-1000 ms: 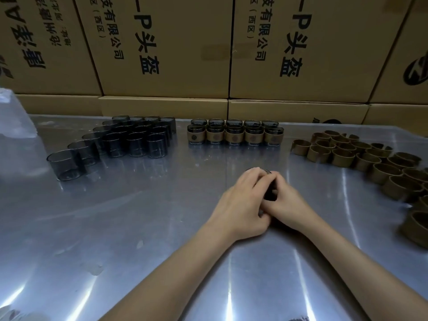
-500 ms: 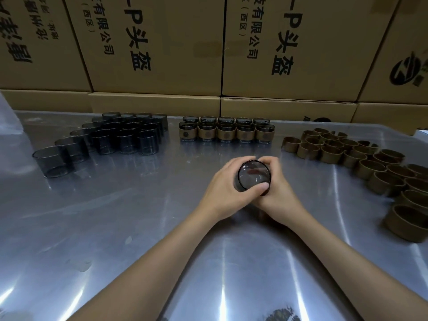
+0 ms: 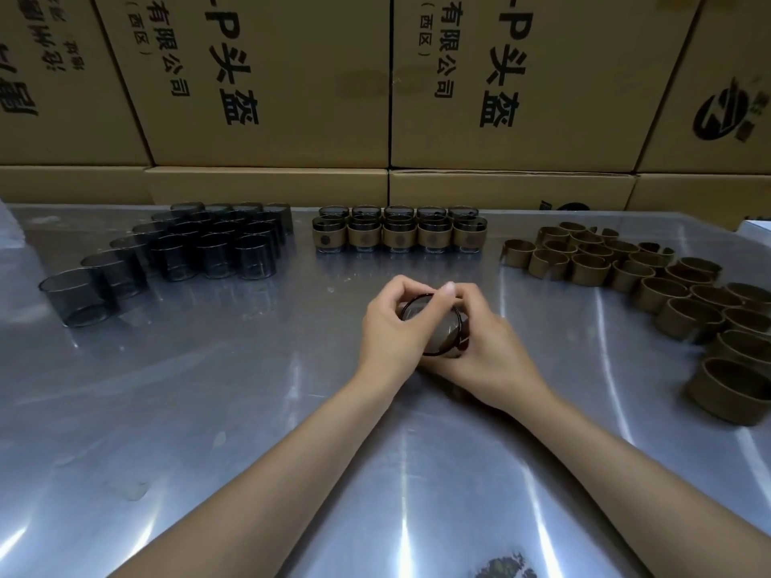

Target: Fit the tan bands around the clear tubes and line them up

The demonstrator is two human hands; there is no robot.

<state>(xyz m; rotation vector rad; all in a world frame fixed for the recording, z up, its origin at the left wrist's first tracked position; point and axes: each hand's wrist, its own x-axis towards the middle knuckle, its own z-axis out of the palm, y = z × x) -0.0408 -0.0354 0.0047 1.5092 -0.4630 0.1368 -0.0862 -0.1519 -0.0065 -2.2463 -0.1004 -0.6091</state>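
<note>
while both hands are curled around one clear tube (image 3: 434,327) above the table (image 3: 208,390), left hand (image 3: 392,327) and right hand (image 3: 488,348) are pressed together; the tan band is probably hidden under the fingers. if pushed unevenly, it could sit crooked or the tube could slip
</note>
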